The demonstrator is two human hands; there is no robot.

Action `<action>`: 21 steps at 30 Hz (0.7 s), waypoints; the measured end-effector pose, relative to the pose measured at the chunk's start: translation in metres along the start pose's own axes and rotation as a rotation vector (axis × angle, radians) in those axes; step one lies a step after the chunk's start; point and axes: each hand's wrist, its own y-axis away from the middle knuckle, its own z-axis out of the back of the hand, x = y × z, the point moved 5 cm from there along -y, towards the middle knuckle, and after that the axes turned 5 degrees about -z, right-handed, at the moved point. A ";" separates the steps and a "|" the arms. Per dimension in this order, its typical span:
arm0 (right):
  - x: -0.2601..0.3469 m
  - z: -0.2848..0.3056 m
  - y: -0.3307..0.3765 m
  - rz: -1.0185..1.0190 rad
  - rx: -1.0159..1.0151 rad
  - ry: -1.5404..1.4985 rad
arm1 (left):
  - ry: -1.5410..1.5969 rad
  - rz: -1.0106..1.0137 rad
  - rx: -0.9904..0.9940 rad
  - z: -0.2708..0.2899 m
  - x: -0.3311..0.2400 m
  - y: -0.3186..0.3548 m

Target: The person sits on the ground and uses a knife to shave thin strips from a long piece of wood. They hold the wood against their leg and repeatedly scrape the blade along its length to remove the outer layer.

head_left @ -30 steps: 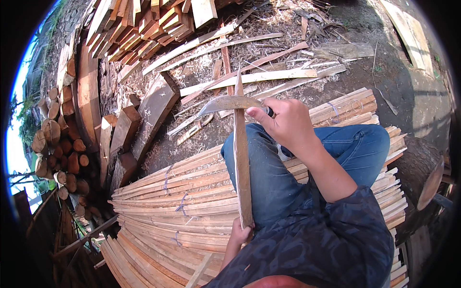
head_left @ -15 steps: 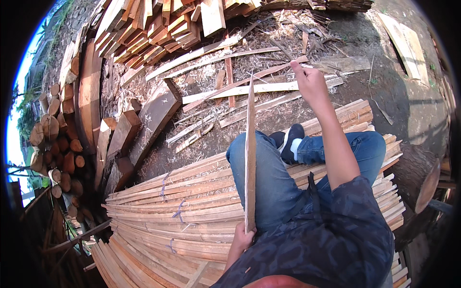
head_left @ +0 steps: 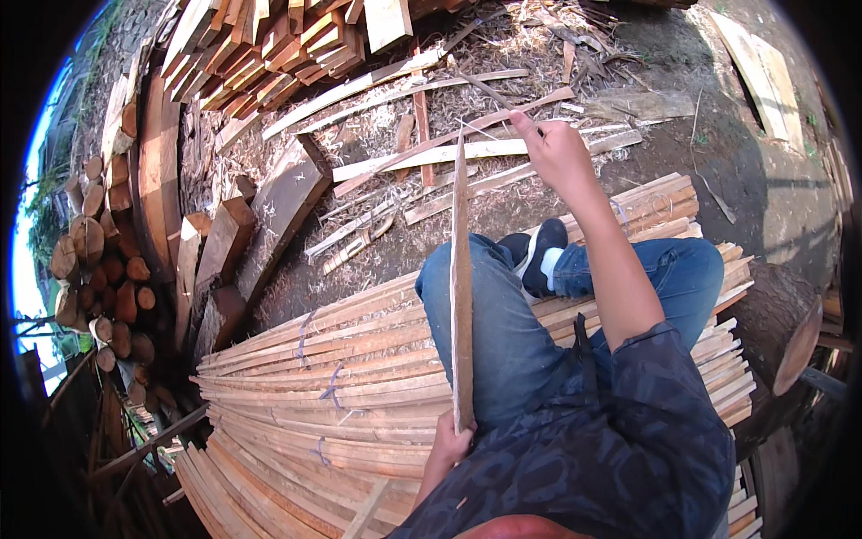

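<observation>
My left hand is low beside my left thigh, closed round the near end of a long wooden slat. The slat stands on edge and runs away from me along my left leg, narrowing toward its far tip. Farther out and to the right, my right hand is closed, apart from the slat. A thin dark stick-like thing sticks out of it toward the far left; its exact kind I cannot make out. A pale sliver shows by the slat's far tip.
Tied bundles of slats lie under and around my legs. Stacked sawn timber rises at the far left, with round logs nearer. Loose strips and shavings cover the ground ahead. A thick log lies at right.
My right hand, with the thin dark thing, has moved left, nearer the slat's far tip. The left hand still grips the slat's near end. The whole view has shifted slightly.
</observation>
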 end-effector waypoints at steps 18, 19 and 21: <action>0.001 0.002 0.139 0.230 0.172 -0.174 | -0.097 -0.200 0.006 -0.010 -0.008 -0.012; 0.011 0.007 0.139 0.258 0.158 -0.145 | -0.100 -0.203 0.003 -0.011 -0.009 -0.012; 0.020 0.011 0.135 0.283 0.136 -0.047 | -0.081 -0.198 0.010 -0.011 -0.013 -0.012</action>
